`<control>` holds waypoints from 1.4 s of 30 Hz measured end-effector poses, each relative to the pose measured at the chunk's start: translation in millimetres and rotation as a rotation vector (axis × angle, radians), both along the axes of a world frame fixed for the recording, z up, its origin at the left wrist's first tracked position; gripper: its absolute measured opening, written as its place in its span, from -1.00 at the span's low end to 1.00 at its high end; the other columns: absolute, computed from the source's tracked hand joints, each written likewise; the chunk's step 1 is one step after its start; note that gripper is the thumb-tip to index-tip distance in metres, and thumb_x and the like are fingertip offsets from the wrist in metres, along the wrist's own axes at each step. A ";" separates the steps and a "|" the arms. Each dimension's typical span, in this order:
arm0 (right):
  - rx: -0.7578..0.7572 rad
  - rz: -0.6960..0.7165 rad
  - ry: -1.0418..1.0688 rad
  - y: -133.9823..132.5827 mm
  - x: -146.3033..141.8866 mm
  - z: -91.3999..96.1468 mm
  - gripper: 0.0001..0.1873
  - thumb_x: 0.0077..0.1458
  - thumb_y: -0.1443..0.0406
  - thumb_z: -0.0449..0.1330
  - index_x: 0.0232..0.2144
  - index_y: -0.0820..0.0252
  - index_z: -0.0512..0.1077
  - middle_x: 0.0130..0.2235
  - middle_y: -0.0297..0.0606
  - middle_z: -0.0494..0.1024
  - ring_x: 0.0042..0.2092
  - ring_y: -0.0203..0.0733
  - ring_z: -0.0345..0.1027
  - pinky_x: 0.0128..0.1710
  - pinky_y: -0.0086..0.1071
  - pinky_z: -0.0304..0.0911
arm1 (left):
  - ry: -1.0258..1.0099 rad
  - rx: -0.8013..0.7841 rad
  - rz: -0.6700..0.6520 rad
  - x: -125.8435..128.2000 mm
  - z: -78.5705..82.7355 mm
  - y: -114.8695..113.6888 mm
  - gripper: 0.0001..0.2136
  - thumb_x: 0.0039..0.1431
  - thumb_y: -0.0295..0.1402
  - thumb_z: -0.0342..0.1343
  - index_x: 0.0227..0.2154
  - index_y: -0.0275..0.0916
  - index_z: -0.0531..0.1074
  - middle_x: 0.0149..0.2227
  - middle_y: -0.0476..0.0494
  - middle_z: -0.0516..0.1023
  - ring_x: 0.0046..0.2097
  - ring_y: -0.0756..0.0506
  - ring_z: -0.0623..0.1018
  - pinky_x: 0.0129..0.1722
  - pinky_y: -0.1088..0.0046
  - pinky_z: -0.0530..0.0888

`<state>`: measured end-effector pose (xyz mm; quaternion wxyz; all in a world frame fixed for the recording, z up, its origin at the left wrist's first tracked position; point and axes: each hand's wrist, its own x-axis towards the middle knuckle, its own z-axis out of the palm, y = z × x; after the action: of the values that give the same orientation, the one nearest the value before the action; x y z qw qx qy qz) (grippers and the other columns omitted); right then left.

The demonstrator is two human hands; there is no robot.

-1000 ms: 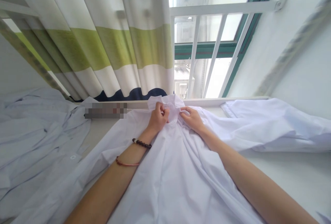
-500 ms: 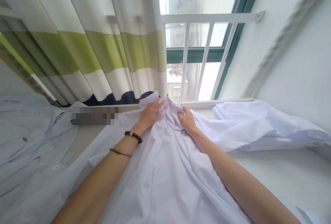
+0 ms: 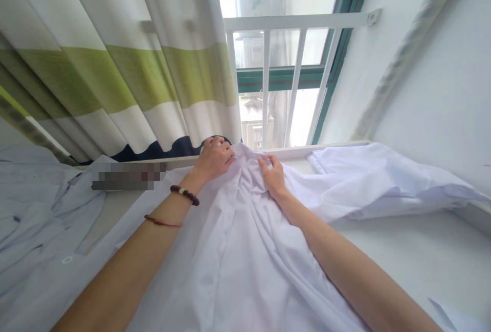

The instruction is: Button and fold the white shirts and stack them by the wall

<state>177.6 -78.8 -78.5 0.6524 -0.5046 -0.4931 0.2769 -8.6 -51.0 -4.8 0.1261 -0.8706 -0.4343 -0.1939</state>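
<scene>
A white button-up shirt (image 3: 245, 250) lies spread out before me, its collar end toward the window and its body gathered in long folds. My left hand (image 3: 215, 159), with a dark bead bracelet and a thin red cord on the wrist, grips the left side of the collar with curled fingers. At the collar's right side, my right hand (image 3: 273, 174) pinches the cloth between thumb and fingers. The collar's left part is mostly hidden under my left hand.
Folded white cloth (image 3: 383, 181) lies on the right of the white surface (image 3: 414, 250). More white garments (image 3: 30, 219) are heaped at left, beside a blurred-out object (image 3: 128, 176). A striped curtain (image 3: 153, 76) and white railing (image 3: 299, 21) stand behind, before the window.
My left hand has shifted slightly left and its fingers have curled over the collar, which earlier stood up beside them. My right hand stays at the collar's right side. The view has turned slightly.
</scene>
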 end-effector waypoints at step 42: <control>0.188 0.181 -0.608 -20.8 -8.9 2.1 -0.77 0.06 0.33 0.07 -0.24 0.15 0.48 -0.37 -0.31 0.56 -0.32 -0.21 0.39 -0.27 -0.40 0.23 | -0.633 -0.294 0.076 12.9 -57.4 -40.3 -0.72 0.06 -0.19 0.09 -0.34 -0.32 0.53 -0.53 0.01 0.44 -0.49 0.02 0.34 -0.45 0.52 0.28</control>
<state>168.7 -99.6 -76.5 0.4918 -0.4561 -0.7313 0.1238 4.3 -91.3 -62.3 -0.1343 -0.7593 -0.5072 -0.3849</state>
